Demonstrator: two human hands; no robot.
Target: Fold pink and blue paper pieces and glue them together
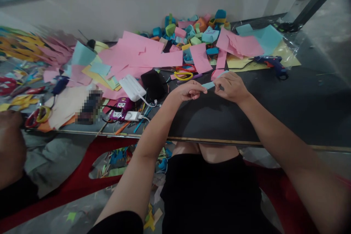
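Observation:
A narrow light-blue paper strip (pixel 209 85) runs between my two hands, just above the dark tabletop (pixel 287 109). My left hand (pixel 189 91) is curled, pinching the strip's left end. My right hand (pixel 231 87) is closed on its right end, fingers pressed together. Both hands hover over the bare middle of the table, close to each other. Just beyond them lie scissors with yellow and red handles (pixel 184 73) and pink paper sheets (pixel 142 56).
A heap of folded coloured paper pieces (pixel 192 29) sits at the back. A blue glue gun (pixel 270 63) lies right of it on yellow and blue sheets. At the left are a white power bank (pixel 132 87), a black pouch (pixel 153 84), cables and more scissors (pixel 35 115). Another person (pixel 11 146) is at the far left.

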